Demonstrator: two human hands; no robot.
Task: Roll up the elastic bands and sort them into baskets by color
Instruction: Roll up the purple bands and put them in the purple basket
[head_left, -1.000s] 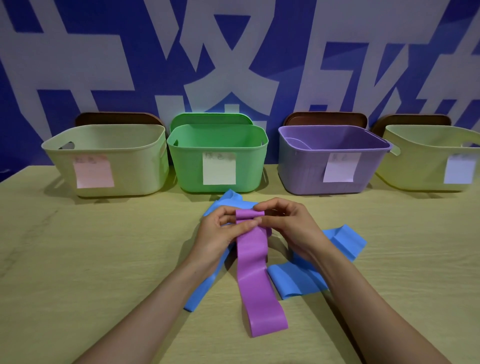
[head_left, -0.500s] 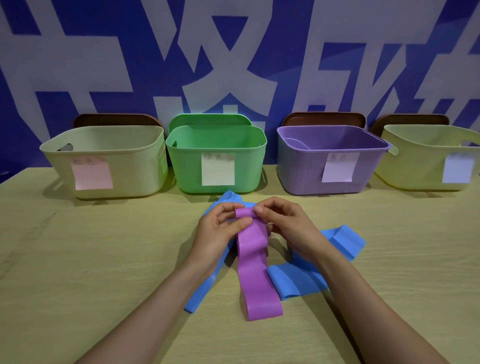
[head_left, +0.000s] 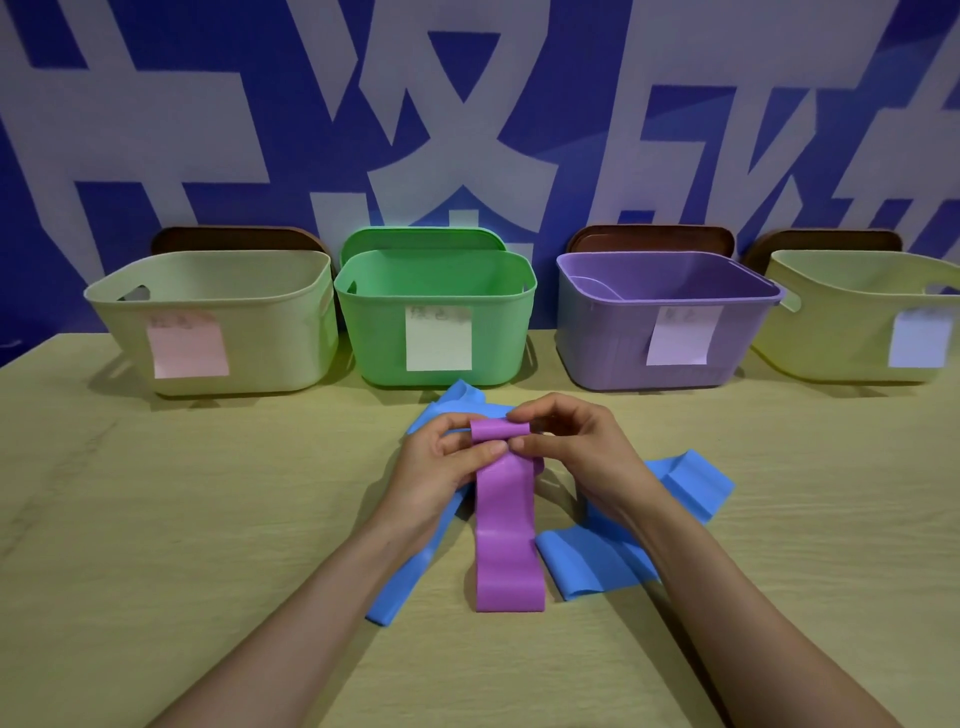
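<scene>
A purple elastic band (head_left: 506, 525) lies lengthwise on the table's middle, its far end curled into a small roll. My left hand (head_left: 441, 462) and my right hand (head_left: 576, 447) both pinch that roll from either side. Under it lies a blue elastic band (head_left: 592, 564), spread left and right, partly hidden by my hands. Along the back stand a beige basket with a pink note (head_left: 270, 280), a green basket (head_left: 436, 275), a purple basket (head_left: 670, 283) and a yellow basket with a pale note (head_left: 841, 291).
Lids lean against the blue-and-white wall behind the baskets, such as the green lid (head_left: 421, 239). The wooden table (head_left: 182, 519) stretches wide to both sides of the bands.
The purple band's free tail has shortened and slid toward my hands as the roll at its far end grew. The blue band has stayed put.
</scene>
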